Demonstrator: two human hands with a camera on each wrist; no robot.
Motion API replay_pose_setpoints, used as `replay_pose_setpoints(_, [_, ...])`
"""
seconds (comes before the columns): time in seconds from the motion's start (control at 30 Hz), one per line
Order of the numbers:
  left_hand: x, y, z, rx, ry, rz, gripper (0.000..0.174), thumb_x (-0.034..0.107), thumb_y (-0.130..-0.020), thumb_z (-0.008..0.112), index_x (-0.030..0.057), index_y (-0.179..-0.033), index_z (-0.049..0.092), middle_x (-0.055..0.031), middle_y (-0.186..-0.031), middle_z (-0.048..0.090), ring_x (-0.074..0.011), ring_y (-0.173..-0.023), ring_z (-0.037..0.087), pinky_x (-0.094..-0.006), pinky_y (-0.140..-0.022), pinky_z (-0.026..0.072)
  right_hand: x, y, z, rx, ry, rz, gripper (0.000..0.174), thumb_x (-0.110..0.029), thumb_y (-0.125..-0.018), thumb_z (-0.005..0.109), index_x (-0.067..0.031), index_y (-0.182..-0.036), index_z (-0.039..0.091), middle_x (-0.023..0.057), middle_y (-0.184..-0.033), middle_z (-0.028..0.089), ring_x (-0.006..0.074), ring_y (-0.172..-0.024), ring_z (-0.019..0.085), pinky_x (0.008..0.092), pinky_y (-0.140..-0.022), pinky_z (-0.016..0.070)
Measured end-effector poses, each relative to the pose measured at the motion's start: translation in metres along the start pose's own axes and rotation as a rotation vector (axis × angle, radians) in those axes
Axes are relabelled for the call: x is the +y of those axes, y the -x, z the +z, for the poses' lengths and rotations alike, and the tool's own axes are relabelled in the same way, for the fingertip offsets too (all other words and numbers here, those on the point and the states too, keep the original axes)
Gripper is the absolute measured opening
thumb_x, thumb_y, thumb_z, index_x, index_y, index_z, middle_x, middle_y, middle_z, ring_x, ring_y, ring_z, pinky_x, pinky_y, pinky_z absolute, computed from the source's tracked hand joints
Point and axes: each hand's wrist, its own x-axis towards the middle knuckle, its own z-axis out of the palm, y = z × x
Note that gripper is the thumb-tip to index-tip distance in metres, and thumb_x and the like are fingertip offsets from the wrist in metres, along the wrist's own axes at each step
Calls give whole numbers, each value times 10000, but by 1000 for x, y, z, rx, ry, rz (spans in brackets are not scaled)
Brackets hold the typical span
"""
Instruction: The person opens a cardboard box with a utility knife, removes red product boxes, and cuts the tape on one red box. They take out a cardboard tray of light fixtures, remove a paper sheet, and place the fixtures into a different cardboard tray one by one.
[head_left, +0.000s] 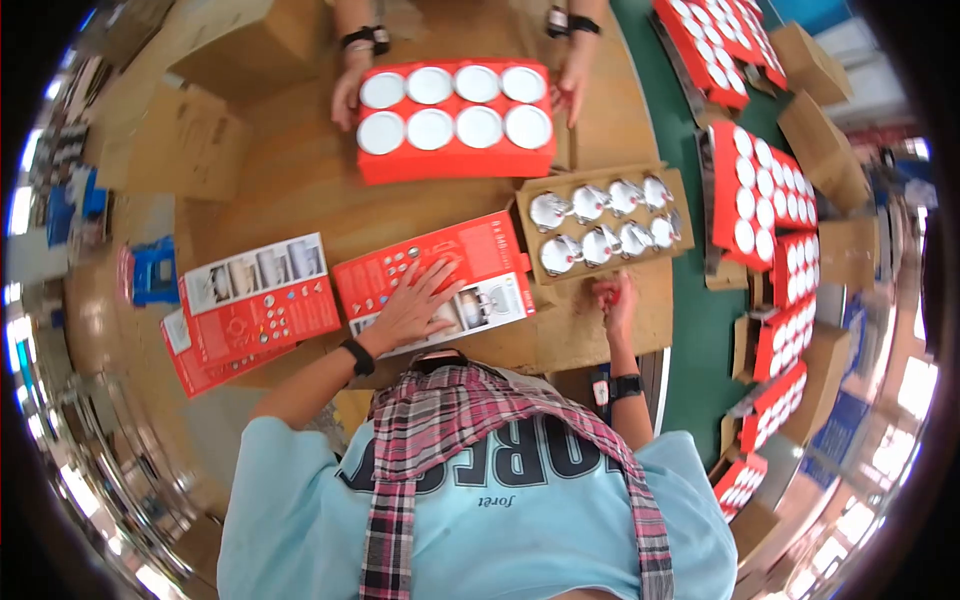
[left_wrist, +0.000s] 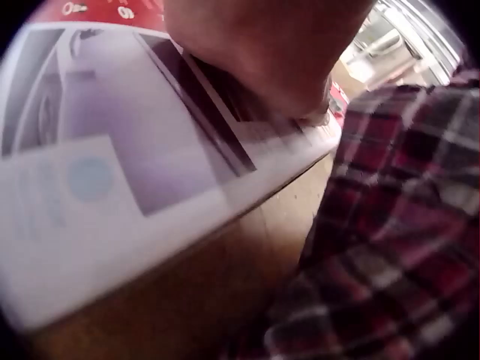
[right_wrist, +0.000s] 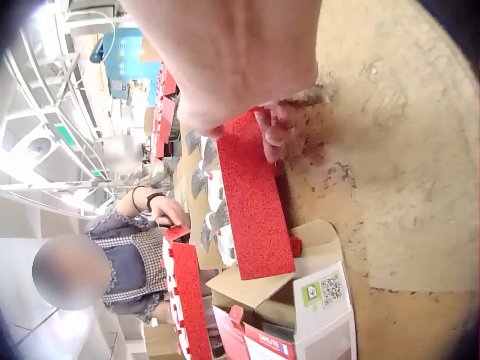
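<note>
My left hand (head_left: 412, 308) lies with fingers spread on a red and white printed carton (head_left: 480, 250); the left wrist view shows the carton's picture side (left_wrist: 112, 127) close under the hand. Beside the carton's right end stands an open cardboard tray (head_left: 527, 235) holding several round white pieces with silvery metal parts (head_left: 590, 203). My right hand (head_left: 617, 300) is at the tray's near edge, its fingers bent. In the right wrist view its fingers (right_wrist: 276, 135) are beside the tray's red side wall (right_wrist: 255, 202); I cannot tell whether they hold anything.
Across the table another person's hands (head_left: 347, 95) hold a red tray of white discs (head_left: 455, 165). More printed cartons (head_left: 265, 325) lie at the left. Brown boxes (head_left: 250, 45) stand at the far left. Several red trays (head_left: 745, 200) line the green surface (head_left: 690, 350) at right.
</note>
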Motion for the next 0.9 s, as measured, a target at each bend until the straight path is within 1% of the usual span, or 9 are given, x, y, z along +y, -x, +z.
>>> replay_pose_setpoints(0.07, [-7,-13,-3,32,23,8,697,454,-824,592,132,-1399,364,-133,-1500,222,-276,-1401,185,-530,-1135,96,-3,-17,-2,-16,-10,68,335,-343,-891,585,-40,-1001,493,52,-661,580,68,-405,422,197,-341,284])
replay_pose_setpoints(0.17, [-20,-30,-11,74,63,31,672,419,-835,597,150,-1405,360,-115,-1506,219,-270,-1403,186,-534,-1137,93,-12,-49,5,-7,156,-38,286,-310,-860,627,-67,-878,478,15,-623,513,59,-397,383,202,-338,262])
replay_pose_setpoints(0.27, [-32,-48,-18,117,43,26,649,405,-845,595,173,-1406,364,-101,-1513,211,-263,-1409,171,-533,-1138,90,-23,-72,11,-33,158,-63,252,-256,-848,641,-77,-853,462,-7,-610,455,50,-409,364,206,-347,251])
replay_pose_setpoints(0.37, [-51,-64,-25,153,-13,1,622,402,-850,592,198,-1399,380,-96,-1518,201,-255,-1416,148,-530,-1138,87,-45,-80,31,-93,163,-121,213,-218,-856,620,-86,-832,454,-12,-619,455,48,-423,370,207,-354,245])
replay_pose_setpoints(0.47, [-76,-72,-31,187,-66,-72,595,394,-853,592,212,-1386,403,-91,-1518,197,-252,-1422,124,-540,-1133,77,-50,-103,47,-163,194,-92,217,-207,-847,632,-80,-892,461,4,-632,499,52,-432,402,207,-361,272])
replay_pose_setpoints(0.57, [-104,-83,-37,258,-166,-126,614,375,-842,608,211,-1392,392,-93,-1507,219,-257,-1416,150,-560,-1115,97,-52,-133,69,-256,161,-86,211,-213,-842,638,-90,-899,477,-15,-639,506,51,-445,403,201,-365,272])
replay_pose_setpoints(0.67, [-133,-90,-39,264,-241,-266,591,328,-856,599,206,-1393,385,-97,-1497,237,-267,-1406,178,-563,-1106,129,-55,-151,103,-270,205,-90,204,-225,-842,641,-96,-908,498,-27,-647,514,54,-459,412,207,-376,287])
replay_pose_setpoints(0.87, [-172,-88,-56,341,-257,-501,531,234,-895,548,199,-1397,377,-103,-1483,266,-285,-1393,207,-564,-1100,154,-56,-162,181,-188,303,-135,239,-248,-845,637,-66,-924,503,-6,-660,532,74,-500,459,236,-406,340])
replay_pose_setpoints(0.9, [-180,-88,-53,366,-279,-540,529,229,-895,550,192,-1394,379,-110,-1479,269,-291,-1392,208,-562,-1098,157,-55,-160,192,-186,303,-121,223,-247,-852,634,-79,-924,505,-13,-656,522,68,-493,445,226,-401,320])
